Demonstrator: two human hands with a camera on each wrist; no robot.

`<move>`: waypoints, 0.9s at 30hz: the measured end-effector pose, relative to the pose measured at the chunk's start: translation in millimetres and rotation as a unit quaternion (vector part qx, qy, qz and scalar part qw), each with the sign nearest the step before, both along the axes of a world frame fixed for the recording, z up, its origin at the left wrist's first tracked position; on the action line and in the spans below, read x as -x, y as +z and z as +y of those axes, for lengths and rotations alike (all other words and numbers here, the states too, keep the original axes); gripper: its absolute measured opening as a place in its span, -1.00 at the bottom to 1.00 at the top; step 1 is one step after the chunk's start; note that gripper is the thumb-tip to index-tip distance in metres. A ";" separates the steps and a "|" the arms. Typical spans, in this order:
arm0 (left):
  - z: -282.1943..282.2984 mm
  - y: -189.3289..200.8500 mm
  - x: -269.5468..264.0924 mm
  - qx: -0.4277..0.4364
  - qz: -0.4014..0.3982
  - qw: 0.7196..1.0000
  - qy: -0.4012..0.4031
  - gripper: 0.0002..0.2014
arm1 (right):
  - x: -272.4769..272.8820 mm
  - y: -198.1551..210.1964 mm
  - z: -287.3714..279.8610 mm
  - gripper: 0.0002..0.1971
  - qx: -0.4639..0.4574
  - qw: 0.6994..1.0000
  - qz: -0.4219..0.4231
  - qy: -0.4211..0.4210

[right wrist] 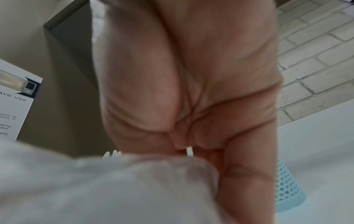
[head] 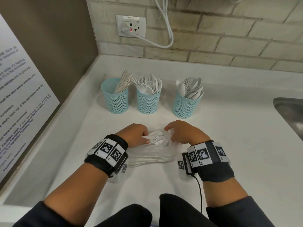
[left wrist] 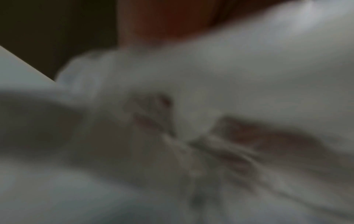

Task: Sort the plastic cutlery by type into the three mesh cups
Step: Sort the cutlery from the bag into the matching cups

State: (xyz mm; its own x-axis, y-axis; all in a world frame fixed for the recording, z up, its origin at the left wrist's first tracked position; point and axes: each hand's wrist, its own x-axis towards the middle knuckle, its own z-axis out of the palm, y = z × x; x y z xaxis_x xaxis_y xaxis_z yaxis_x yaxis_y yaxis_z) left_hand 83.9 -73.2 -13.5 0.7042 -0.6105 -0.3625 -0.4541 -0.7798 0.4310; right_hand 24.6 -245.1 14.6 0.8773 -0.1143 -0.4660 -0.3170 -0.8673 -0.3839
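Bench (head: 221, 145): white, set in a corner with a brick wall behind and a brown side panel on the left.
Cups: three blue mesh cups stand in a row toward the back, apart from one another.
Left cup (head: 115, 99): holds knives (head: 123, 82) leaning to the right.
Middle cup (head: 148, 102): holds forks (head: 148, 84), tines up.
Right cup (head: 186, 104): holds spoons (head: 191, 87), bowls up.
Bag (head: 152, 154): clear plastic, lying on the bench in front of the cups, between the two wrists.
Loose cutlery (head: 158, 139): a white bunch, forks among it, at the bag's far end between the hands, well short of the cups.
Left hand (head: 136, 135): at the bunch's left side, fingers (head: 145, 133) curled in and thumb lying along the handles, gripping them.
Right hand (head: 183, 133): at the bunch's right side, fingers curled down over the bag's end; the right wrist view shows a white piece (right wrist: 189, 151) pinched under the palm (right wrist: 191, 75).
Left wrist view: too blurred to tell more than pale plastic.
Wall: an outlet (head: 131, 26) with a white cable (head: 165, 28) hanging from it.
Left panel: a printed notice (head: 18, 95).
Far right: a steel sink (head: 290, 112) edge.
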 end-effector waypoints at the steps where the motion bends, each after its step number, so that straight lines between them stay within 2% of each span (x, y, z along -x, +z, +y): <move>1: 0.6 0.2 0.0 0.001 0.004 1.000 0.001 -0.72 | 0.6 -0.4 -0.9 -0.50 -0.004 1.000 0.001 -0.003; 11: 6.3 1.1 2.5 0.027 0.018 0.999 0.001 -0.83 | 0.6 -2.9 -5.0 -0.52 -0.015 0.999 -0.003 -0.031; 15: 9.7 5.1 2.1 0.069 -0.015 0.997 0.017 -0.68 | 3.2 -3.2 -10.5 -0.57 -0.013 0.998 -0.014 -0.057; 17: 11.1 8.2 2.1 0.108 -0.022 0.993 0.040 -0.67 | 3.9 -2.3 -12.5 -0.57 -0.020 0.998 -0.011 -0.066; 21: 13.3 10.3 1.0 0.182 0.066 0.978 0.077 -0.85 | 2.4 -1.0 -8.9 -0.57 -0.026 0.998 0.011 -0.057; 23: 13.2 10.9 1.6 0.224 0.111 0.964 0.094 -0.83 | 3.1 3.8 -6.4 -0.53 -0.004 1.000 0.021 -0.020; 25: 11.8 11.6 2.4 0.247 0.135 0.954 0.103 -0.80 | 5.2 12.8 -7.3 -0.41 0.004 1.000 0.015 0.001; 27: 9.7 13.4 3.3 0.270 0.156 0.942 0.122 -0.81 | 7.7 24.4 -11.2 -0.37 -0.059 0.998 -0.011 -0.010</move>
